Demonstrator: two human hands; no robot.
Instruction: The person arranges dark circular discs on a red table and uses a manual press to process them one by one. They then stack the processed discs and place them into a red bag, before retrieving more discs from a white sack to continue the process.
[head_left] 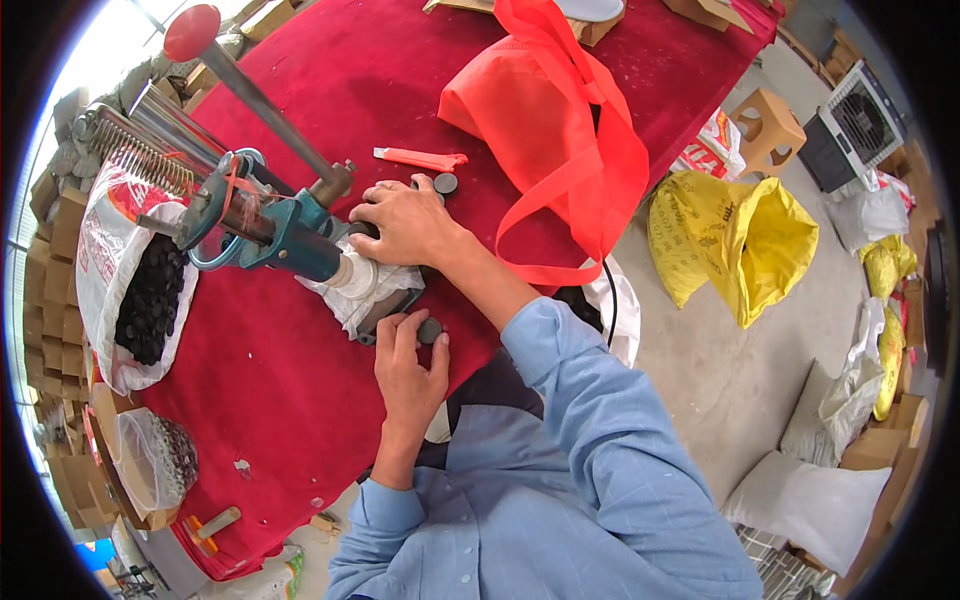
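A green hand-lever press (310, 240) with a red knob (191, 33) stands on the red-covered table (270, 400). Crumpled white wrapping (365, 295) covers its base below the ram. My right hand (412, 225) reaches beside the ram, thumb and forefinger closed on a small black round disc (363, 230). Another dark disc (445, 184) lies by its outer fingers. In front of the press base, my left hand (408, 375) pinches a dark grey disc (429, 330) between thumb and fingers. A red-handled utility knife (420, 158) rests beyond my right hand.
An open white sack (110, 270) of black pieces stands left of the press, near a clear tub (150, 460). A red tote bag (540, 120) lies at the table's right. Yellow sacks (735, 240) and an air cooler (855, 125) stand on the floor.
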